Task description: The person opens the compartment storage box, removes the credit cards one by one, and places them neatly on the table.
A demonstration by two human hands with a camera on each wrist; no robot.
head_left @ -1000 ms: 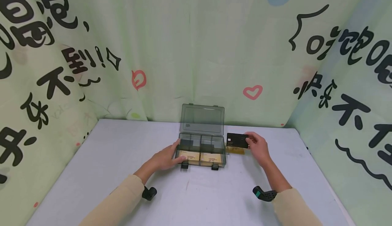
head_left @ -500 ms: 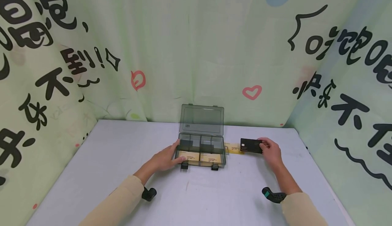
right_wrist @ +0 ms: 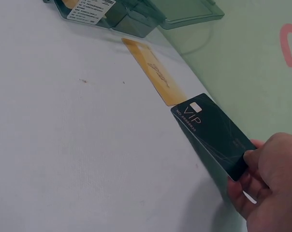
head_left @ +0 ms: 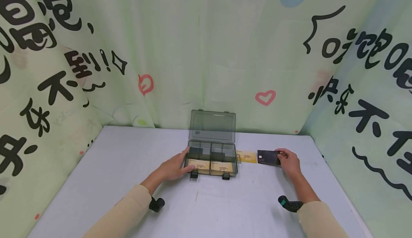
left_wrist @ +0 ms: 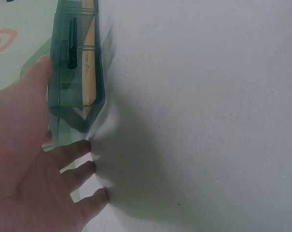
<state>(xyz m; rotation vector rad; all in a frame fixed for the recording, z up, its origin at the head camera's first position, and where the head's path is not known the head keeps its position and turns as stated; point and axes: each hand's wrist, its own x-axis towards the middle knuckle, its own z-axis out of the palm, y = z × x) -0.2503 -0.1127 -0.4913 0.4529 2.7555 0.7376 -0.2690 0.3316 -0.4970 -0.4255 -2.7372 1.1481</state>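
A dark VIP card [right_wrist: 213, 135] is pinched by the right hand [head_left: 289, 163] between thumb and fingers. In the right wrist view the card is slightly tilted, its near edge casting a shadow on the table. A yellow card [head_left: 247, 156] lies flat between the dark card and the box. My left hand [head_left: 175, 164] rests against the left side of a clear grey compartment box [head_left: 210, 155], thumb at its front corner. In the left wrist view several fingers [left_wrist: 78, 174] are spread and fairly straight beside it. Stacks of tan cards [head_left: 221, 166] fill its two front compartments.
The box lid [head_left: 212, 125] stands open against the back curtain [head_left: 206, 52]. Two black latches hang at the box's front. A white label [right_wrist: 92, 9] is on its side. The white table [head_left: 206, 205] meets printed curtains on the left, right and back.
My right hand has carried the dark card right and lower, away from above the yellow card, which is now uncovered. The left hand and box have stayed in place.
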